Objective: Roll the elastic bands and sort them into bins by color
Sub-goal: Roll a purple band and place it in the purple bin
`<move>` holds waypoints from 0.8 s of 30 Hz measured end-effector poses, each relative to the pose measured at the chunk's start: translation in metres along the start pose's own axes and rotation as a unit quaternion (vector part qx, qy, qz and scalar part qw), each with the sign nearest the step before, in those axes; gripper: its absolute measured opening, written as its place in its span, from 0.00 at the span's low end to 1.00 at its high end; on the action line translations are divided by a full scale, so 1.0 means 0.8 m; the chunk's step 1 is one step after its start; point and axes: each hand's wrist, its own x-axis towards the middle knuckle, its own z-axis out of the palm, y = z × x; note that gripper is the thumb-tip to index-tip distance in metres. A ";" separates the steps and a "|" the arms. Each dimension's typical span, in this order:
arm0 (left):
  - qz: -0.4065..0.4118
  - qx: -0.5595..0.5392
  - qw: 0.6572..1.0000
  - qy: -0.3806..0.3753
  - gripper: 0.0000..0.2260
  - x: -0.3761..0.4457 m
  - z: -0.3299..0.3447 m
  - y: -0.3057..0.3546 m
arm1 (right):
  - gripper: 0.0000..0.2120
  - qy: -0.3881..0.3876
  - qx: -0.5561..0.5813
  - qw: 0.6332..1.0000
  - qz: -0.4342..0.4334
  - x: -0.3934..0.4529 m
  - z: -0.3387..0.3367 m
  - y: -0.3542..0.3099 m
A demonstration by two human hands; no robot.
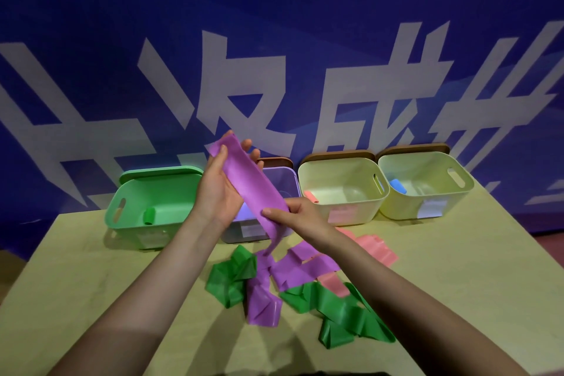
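A pale yellow-green counter point(91, 299) carries four bins along its far edge: green point(152, 223), clear purple point(244, 230), and two cream ones point(341, 192) point(424, 189). Loose green point(338, 311), purple point(262, 302) and pink bands point(377, 249) lie tangled in front.

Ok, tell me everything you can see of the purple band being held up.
The purple band is a flat, thin, matte strip that looks stretchy. It is unrolled and held slanting in the air before the bins. The left hand holds its upper end; the right hand pinches it lower down. Below that it twists and hangs down to the pile of bands on the table.
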 end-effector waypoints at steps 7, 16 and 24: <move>0.006 -0.063 0.998 0.019 0.09 0.019 -0.037 0.009 | 0.16 0.002 -0.031 0.998 0.063 -0.020 -0.018 0.061; 0.028 -0.050 0.995 0.082 0.10 0.029 -0.069 0.027 | 0.13 0.033 0.036 0.992 0.120 -0.051 -0.036 0.122; 0.020 0.011 0.997 0.076 0.10 0.010 -0.035 0.004 | 0.13 0.038 0.031 0.986 0.160 -0.053 -0.043 0.136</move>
